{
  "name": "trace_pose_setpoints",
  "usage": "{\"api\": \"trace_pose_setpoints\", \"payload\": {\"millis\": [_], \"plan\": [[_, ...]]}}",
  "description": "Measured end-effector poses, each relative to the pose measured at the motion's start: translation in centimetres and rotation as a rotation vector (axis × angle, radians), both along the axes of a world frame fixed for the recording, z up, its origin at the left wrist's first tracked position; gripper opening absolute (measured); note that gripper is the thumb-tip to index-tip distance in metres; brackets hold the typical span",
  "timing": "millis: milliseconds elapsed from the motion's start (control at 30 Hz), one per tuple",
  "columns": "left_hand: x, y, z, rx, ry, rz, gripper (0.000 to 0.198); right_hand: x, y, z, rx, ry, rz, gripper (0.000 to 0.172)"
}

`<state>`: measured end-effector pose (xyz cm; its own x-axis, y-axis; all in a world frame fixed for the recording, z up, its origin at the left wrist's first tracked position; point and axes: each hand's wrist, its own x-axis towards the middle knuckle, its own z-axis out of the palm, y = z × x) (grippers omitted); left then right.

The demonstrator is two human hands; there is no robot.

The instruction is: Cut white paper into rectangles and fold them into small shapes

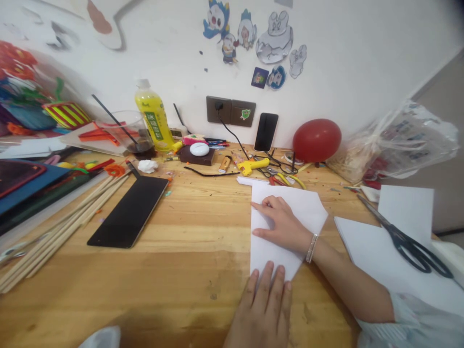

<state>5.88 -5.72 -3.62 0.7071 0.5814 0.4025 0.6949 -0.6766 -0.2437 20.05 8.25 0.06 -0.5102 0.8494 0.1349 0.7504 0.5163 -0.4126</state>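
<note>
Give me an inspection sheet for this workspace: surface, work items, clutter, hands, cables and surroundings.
Surface: wooden table, littered along its back.
Work items: white paper; scissors on white sheets at right.
Clutter: black tablet, wooden sticks, yellow bottle, red balloon.
Hands: left hand flat on the paper's near end; right hand across its middle.
Cables: black cable running from wall socket down toward yellow glue gun.
Surroundings: white wall with cartoon stickers; phone leaning against it.

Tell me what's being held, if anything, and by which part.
Nothing is gripped: the right hand rests on the middle of the white paper, the left hand on its near end.
</note>
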Motion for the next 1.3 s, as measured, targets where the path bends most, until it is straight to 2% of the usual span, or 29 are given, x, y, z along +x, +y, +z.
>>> {"api": "trace_pose_setpoints", "payload": {"millis": [167, 233, 867, 1100, 1300], "plan": [[0.2, 0.0, 0.1, -0.006, -0.05, 0.005, 0.034, -0.4, 0.4, -0.2, -0.012, 0.094, -0.085, 0.031], [0.2, 0.0, 0.2, -0.001, -0.055, 0.008, 0.033, -0.7, 0.5, -0.2, -0.008, 0.12, -0.141, 0.027], [0.2, -0.2, 0.5, -0.023, 0.002, 0.009, 0.036, -1.0, 0.8, 0.0, -0.056, 0.131, -0.159, 0.031], [0.1, -0.1, 0.9, -0.06, -0.028, 0.008, 0.036, -1.0, 0.8, 0.0, -0.052, 0.134, -0.173, 0.028], [0.1, -0.3, 0.7, -0.066, 0.024, 0.006, 0.038, -1.4, 0.6, -0.2, -0.033, 0.135, -0.213, 0.025]]}}
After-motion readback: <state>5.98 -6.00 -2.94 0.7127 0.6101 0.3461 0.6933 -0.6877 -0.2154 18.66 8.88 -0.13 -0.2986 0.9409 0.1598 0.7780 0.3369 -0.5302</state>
